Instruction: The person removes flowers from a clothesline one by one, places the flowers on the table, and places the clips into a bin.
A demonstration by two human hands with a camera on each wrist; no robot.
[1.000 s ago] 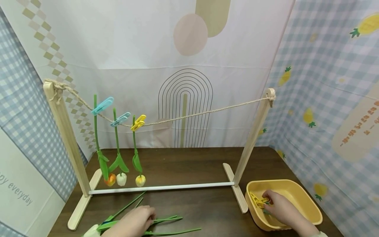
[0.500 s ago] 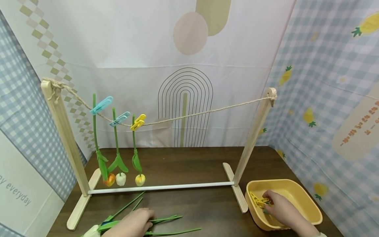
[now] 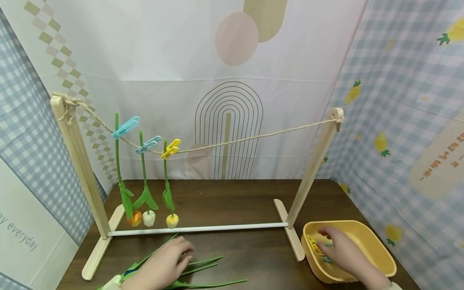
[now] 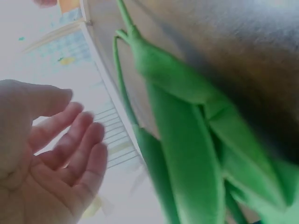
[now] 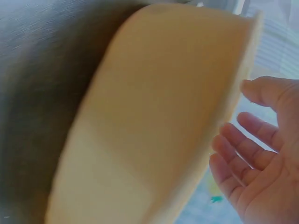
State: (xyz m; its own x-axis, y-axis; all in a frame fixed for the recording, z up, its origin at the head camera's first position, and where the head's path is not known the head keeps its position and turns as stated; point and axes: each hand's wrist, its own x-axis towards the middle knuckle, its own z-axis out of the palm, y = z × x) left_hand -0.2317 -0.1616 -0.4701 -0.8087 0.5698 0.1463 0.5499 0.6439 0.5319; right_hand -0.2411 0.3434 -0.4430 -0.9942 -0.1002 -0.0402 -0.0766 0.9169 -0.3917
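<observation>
My left hand [image 3: 169, 257] hovers over loose tulip stems [image 3: 203, 266] on the table, its fingers loosely bent around nothing. In the left wrist view, green leaves [image 4: 182, 140] lie beside that hand's empty palm. My right hand [image 3: 340, 247] is over the yellow plastic basin [image 3: 378, 253], thumb and fingers apart. Under it in the basin lie yellow clothespins [image 3: 314, 245] and a blue-green clothespin [image 3: 327, 259], partly hidden by the hand. The right wrist view shows the basin's outer wall [image 5: 140, 102] with the relaxed fingers by its rim.
A rope [image 3: 246, 139] sags between two wooden posts [image 3: 313, 169]. From it hang an orange tulip [image 3: 135, 218], a white tulip [image 3: 149, 218] and a yellow tulip [image 3: 172, 220], heads down, held by two blue clothespins [image 3: 127, 127] and a yellow one [image 3: 171, 149]. A white bar [image 3: 203, 229] joins the stand's feet.
My left hand has risen off the stems and moved slightly away from me. My right hand's fingers have spread and come up off the yellow clothespins. The head view has shifted slightly.
</observation>
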